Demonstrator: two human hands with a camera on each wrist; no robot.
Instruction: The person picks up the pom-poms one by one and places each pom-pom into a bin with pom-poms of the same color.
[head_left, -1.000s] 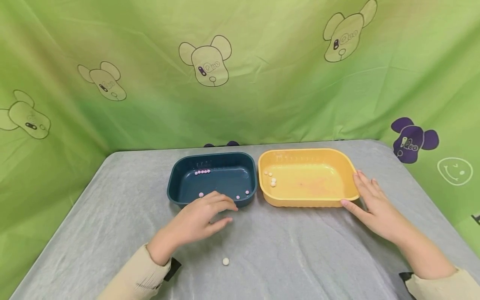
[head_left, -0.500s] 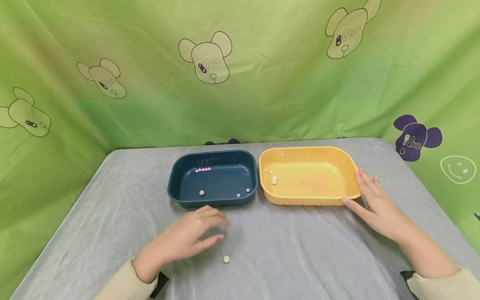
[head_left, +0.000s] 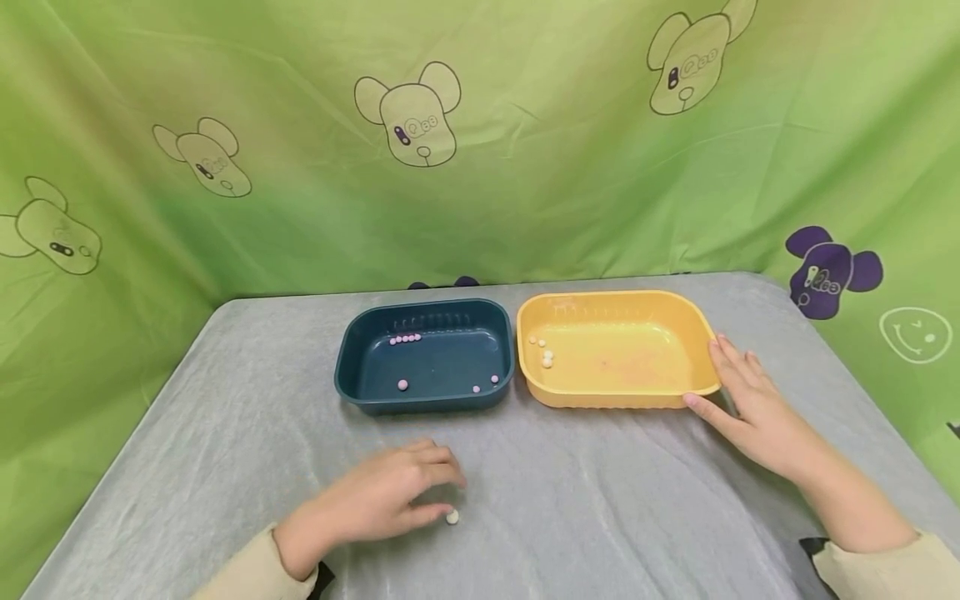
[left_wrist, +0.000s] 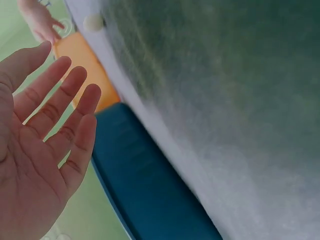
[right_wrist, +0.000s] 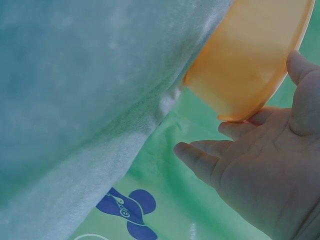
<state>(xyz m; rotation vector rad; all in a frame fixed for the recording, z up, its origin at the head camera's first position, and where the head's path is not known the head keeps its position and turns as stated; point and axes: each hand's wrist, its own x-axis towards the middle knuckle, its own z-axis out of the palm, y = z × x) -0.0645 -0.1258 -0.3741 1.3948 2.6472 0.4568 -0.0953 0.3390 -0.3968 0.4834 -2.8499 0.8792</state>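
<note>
On the grey cloth in the head view, a small white ball (head_left: 452, 517) lies close to the thumb tip of my left hand (head_left: 382, 492). The left wrist view has the same white ball (left_wrist: 93, 22) apart from the thumb, the fingers spread and loosely bent with nothing between them. My right hand (head_left: 757, 425) rests against the right end of a yellow basin (head_left: 618, 400), its thumb at the front corner of the rim. From the right wrist, fairly straight fingers of the right hand (right_wrist: 260, 165) touch the orange-looking basin wall (right_wrist: 245, 65).
Left of the yellow basin stands a dark blue basin (head_left: 427, 407) holding several small pink balls (head_left: 406, 339). Several whitish balls (head_left: 547, 358) lie at the left end of the yellow one. A green printed curtain (head_left: 525, 167) hangs around the table's (head_left: 225, 400) back and sides.
My left hand has drawn back from the front of the blue basin towards the near side and is now beside the white ball. My right hand stays at the yellow basin.
</note>
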